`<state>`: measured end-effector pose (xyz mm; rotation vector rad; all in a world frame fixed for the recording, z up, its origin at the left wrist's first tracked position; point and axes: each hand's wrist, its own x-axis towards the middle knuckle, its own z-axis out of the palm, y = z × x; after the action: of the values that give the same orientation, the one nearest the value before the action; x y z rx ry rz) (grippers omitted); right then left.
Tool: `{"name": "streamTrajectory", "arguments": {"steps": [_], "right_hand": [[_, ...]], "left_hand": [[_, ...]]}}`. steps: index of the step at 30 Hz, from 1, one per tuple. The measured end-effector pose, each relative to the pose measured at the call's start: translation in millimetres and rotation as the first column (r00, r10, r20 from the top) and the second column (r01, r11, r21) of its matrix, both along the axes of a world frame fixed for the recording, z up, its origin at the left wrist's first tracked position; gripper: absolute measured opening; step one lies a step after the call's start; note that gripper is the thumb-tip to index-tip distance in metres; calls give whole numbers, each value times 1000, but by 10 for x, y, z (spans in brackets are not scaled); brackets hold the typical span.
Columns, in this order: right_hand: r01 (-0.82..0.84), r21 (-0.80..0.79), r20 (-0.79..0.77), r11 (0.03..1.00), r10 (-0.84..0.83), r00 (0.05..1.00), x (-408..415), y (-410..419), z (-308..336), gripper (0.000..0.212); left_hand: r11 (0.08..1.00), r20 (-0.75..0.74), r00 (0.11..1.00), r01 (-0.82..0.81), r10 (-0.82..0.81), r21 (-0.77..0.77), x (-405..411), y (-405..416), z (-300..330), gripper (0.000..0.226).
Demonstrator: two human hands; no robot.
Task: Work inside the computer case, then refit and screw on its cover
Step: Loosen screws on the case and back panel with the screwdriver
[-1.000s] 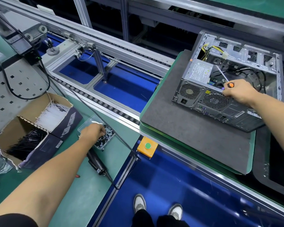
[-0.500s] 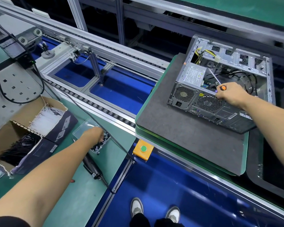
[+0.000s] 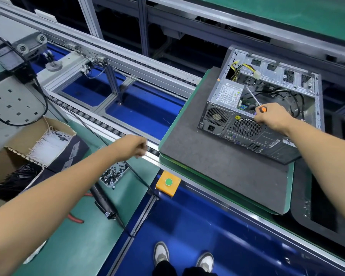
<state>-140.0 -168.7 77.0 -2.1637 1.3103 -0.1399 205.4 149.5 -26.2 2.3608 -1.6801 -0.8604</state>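
Note:
The open computer case [image 3: 247, 128] lies on its side on a grey mat [image 3: 217, 166], with no cover on it. My right hand [image 3: 273, 118] rests on the case's rear edge and grips a screwdriver [image 3: 263, 109] with an orange and black handle. Its shaft points up and left into the case, beside the power supply [image 3: 229, 94]. My left hand [image 3: 135, 146] hovers over the conveyor rail, above and to the right of the clear tray of screws [image 3: 114, 174]. Its fingers are curled and blurred. Anything between them is too small to see.
A black electric screwdriver [image 3: 104, 200] with its cable lies on the green bench. Open cardboard boxes of white and black cable ties [image 3: 38, 148] stand at the left. An orange box with a green button [image 3: 168, 183] sits on the rail. A dark panel [image 3: 327, 216] lies at the right.
My left hand has lifted out of the screw tray and moved up and right toward the case. My right hand with the screwdriver has stayed on the case's rear edge.

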Motion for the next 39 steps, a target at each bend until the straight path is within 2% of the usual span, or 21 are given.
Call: {"name": "streamTrajectory", "arguments": {"steps": [3, 7, 10, 13, 17, 19, 21, 26, 30, 34, 37, 39], "right_hand": [[-6, -3, 1, 1000, 6, 1000, -7, 3, 16, 35], [-25, -7, 1, 1000, 25, 1000, -9, 6, 32, 30], [-44, -3, 14, 999, 44, 999, -24, -4, 26, 27], [-37, 12, 33, 999, 36, 999, -32, -8, 23, 30], [-38, 29, 43, 999, 37, 998, -40, -49, 0, 22], [-14, 62, 67, 998, 10, 998, -50, -70, -8, 32], [4, 97, 91, 995, -13, 996, -58, -79, -11, 35], [46, 117, 121, 992, -61, 991, -63, -93, -34, 33], [55, 114, 102, 992, -67, 992, -47, -74, -32, 36], [50, 113, 122, 992, -64, 990, -47, -78, -36, 33], [43, 118, 110, 992, -57, 992, -43, -85, -41, 37], [46, 112, 101, 993, -57, 993, -48, -101, -47, 32]], "left_hand": [[985, -183, 977, 82, -109, -151, -519, -428, 153, 15], [973, -204, 966, 118, -159, -197, -986, -855, 57, 11], [986, -238, 966, 63, -99, -156, -1156, -1066, -52, 8], [989, -191, 978, 65, -89, -130, -1234, -1205, -155, 9], [960, -26, 968, 244, -250, -138, -1247, -1264, -246, 12], [935, 54, 945, 328, -323, -137, -1237, -1267, -263, 16], [930, 66, 936, 351, -345, -107, -1219, -1292, -273, 19], [961, -43, 961, 272, -274, -55, -1113, -1298, -278, 33], [981, -208, 962, 158, -179, -114, -871, -1123, -299, 47], [976, -283, 954, 34, -96, -216, -589, -857, -319, 41], [940, -99, 990, 59, -98, -337, -275, -534, -317, 20], [917, 29, 999, 41, -33, -397, -27, -236, -316, 24]]}}
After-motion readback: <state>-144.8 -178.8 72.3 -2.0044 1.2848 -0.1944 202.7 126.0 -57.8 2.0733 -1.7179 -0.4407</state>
